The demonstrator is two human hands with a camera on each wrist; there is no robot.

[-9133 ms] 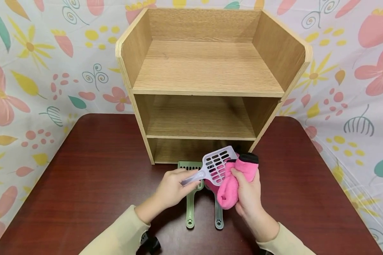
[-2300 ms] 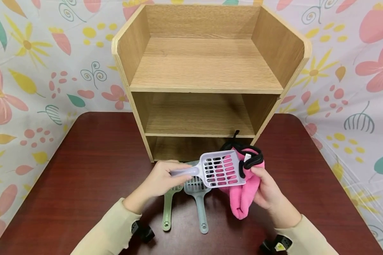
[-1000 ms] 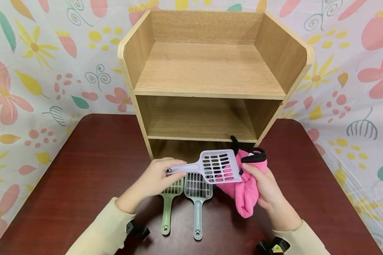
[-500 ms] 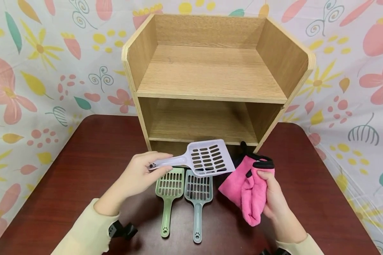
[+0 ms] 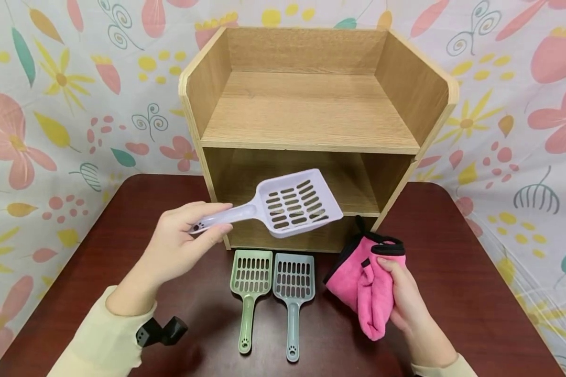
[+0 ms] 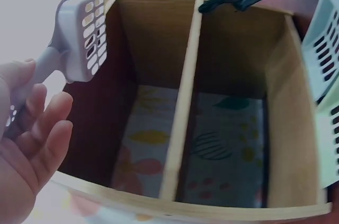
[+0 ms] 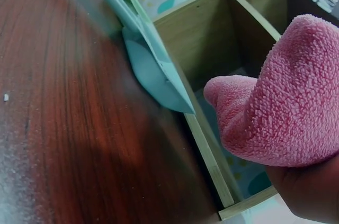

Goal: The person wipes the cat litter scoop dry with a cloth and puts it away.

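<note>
My left hand (image 5: 174, 246) pinches the handle end of a lilac slotted scoop (image 5: 296, 201), raised in front of the shelf's middle opening. In the left wrist view the lilac scoop (image 6: 79, 36) stands up from the fingers of my left hand (image 6: 37, 144). My right hand (image 5: 412, 306) grips a bunched pink cloth (image 5: 374, 293) with black edging, low at the right. The right wrist view has the pink cloth (image 7: 296, 97) covering most of that hand. A green scoop (image 5: 251, 277) and a blue-grey scoop (image 5: 293, 283) lie side by side on the table, handles toward me.
A wooden shelf unit (image 5: 311, 144) with an open top and two compartments beneath stands at the back of the dark red table (image 5: 122, 251). A patterned curtain (image 5: 52, 115) hangs behind and at both sides. Both scoops on the table lie just before the shelf's base.
My left hand has moved left and up with the lilac scoop, away from the cloth. The scoops on the table are more fully uncovered. The cloth has shifted slightly right and down.
</note>
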